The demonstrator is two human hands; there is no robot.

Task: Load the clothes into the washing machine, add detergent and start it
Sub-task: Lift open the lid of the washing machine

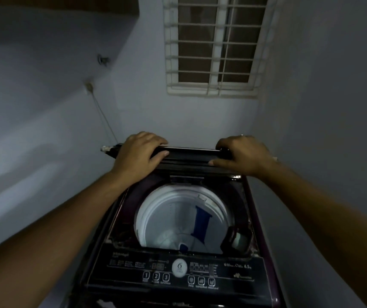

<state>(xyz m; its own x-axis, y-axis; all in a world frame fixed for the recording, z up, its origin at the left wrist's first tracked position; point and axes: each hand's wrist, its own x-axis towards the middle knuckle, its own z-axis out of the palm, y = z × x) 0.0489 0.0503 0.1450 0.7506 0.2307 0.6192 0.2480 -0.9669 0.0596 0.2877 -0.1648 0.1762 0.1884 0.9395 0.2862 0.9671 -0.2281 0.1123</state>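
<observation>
A dark top-loading washing machine (178,272) stands below me with its folded lid (191,153) raised at the back. My left hand (140,154) grips the lid's left part, fingers curled over its top edge. My right hand (242,155) grips the lid's right part in the same way. The white drum (162,218) lies open under the lid, with a blue strip (201,223) on its inner wall and no clothes visible in the part I see. A control panel (178,274) with numbered buttons runs along the front.
The machine stands in a narrow corner between pale walls on the left and right. A barred window (213,45) is above it on the back wall. A thin cord (104,116) hangs down the left wall. A dark detergent compartment (236,240) sits at the drum's right.
</observation>
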